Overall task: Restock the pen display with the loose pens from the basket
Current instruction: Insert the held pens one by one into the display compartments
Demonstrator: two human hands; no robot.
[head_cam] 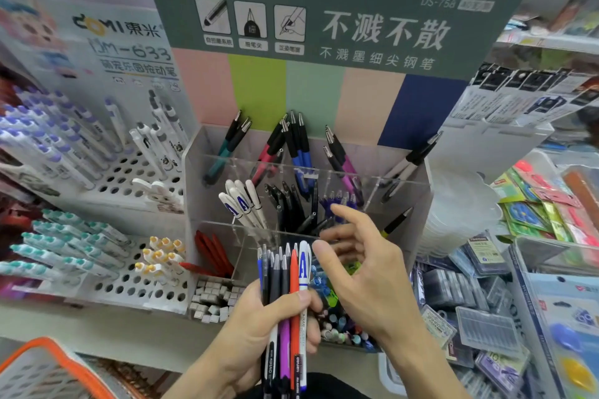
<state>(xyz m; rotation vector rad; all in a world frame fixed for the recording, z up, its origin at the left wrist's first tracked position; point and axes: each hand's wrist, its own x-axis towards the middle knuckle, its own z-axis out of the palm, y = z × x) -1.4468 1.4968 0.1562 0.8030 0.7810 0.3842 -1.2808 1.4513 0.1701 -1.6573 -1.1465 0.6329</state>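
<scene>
We see a clear, glossy plastic display (405, 191) with a matt card backboard (324, 26) printed in flat colours. The pens (293, 272) in the left hand (259, 327) look like smooth plastic, some glossy, with shiny metal tips. At the display's left edge stands a white perforated plastic rack (129, 288), matt. At the lower left corner we find a plastic mesh basket (42, 369) with an orange rim. Right of the display lie glossy blister packs (486, 327).
</scene>
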